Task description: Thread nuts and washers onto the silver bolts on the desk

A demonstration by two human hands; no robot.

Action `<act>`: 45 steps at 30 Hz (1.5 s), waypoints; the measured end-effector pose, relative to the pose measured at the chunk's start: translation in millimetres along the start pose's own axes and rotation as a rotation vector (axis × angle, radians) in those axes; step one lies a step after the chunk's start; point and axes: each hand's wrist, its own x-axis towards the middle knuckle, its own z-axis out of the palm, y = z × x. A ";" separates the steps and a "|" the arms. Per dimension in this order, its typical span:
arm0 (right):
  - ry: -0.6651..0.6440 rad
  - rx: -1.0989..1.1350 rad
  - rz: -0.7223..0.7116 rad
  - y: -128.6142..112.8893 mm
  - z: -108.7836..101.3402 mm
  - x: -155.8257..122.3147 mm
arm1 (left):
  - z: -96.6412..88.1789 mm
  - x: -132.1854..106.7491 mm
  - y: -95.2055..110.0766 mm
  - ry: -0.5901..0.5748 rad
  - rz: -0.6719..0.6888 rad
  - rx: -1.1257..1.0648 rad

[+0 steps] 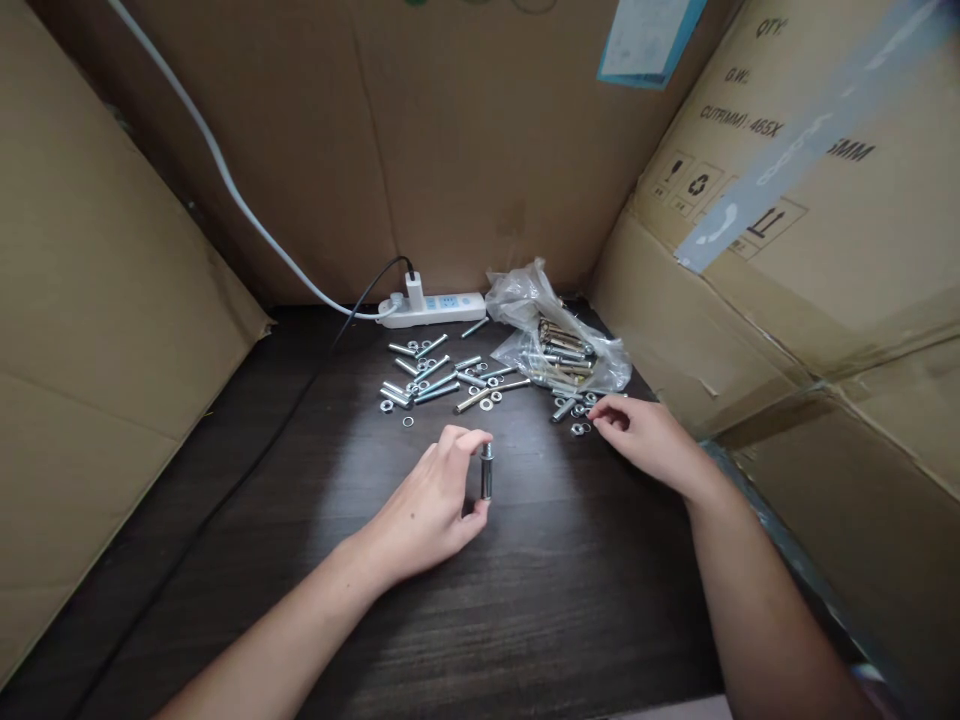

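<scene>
My left hand is closed on an expansion bolt, gripping it by its ends between forefinger and thumb. The bolt is upright, its metal sleeve facing me. Farther right, my right hand has its fingertips pinched together at the edge of a small pile of nuts, washers and sleeves. Whatever those fingertips hold, if anything, is too small to make out. Just left of them lie a hex nut and a metal sleeve.
Several loose bolts, sleeves and washers are spread across the dark table. Behind them are a clear plastic bag of expansion bolts and a white power strip. A black cable crosses the left side; cardboard walls surround the table.
</scene>
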 end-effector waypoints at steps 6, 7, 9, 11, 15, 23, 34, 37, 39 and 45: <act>-0.086 0.016 -0.004 8.8 7.7 3.6 | 1.6 -0.7 -1.5 0.003 0.010 -0.004; -0.083 0.008 -0.006 8.5 8.8 4.1 | 1.7 -0.8 -1.6 0.002 0.012 -0.002; -0.071 -0.004 -0.005 8.9 10.2 4.9 | 1.6 -0.9 -1.6 -0.006 0.010 0.005; -0.063 -0.002 0.006 10.5 10.3 5.1 | 1.2 -0.8 -1.4 -0.019 0.005 0.013; -0.019 0.057 0.006 7.5 8.2 4.0 | 0.1 -0.5 -0.5 -0.029 0.010 0.016; 0.183 0.575 -0.185 -63.5 42.0 -8.1 | -0.6 -0.6 5.9 -0.061 0.028 -0.055; 0.097 0.680 -0.326 -80.6 62.3 -18.8 | -0.3 -0.5 7.7 -0.096 0.044 -0.176; 0.112 0.617 -0.373 -79.4 61.6 -18.2 | 0.4 -0.4 7.0 -0.087 0.045 -0.186; 0.127 0.580 -0.396 -79.1 61.2 -18.2 | 1.0 -0.4 5.9 -0.073 0.051 -0.182; 0.151 0.511 -0.420 -80.3 59.9 -20.1 | 3.6 -0.7 2.4 -0.039 0.032 -0.118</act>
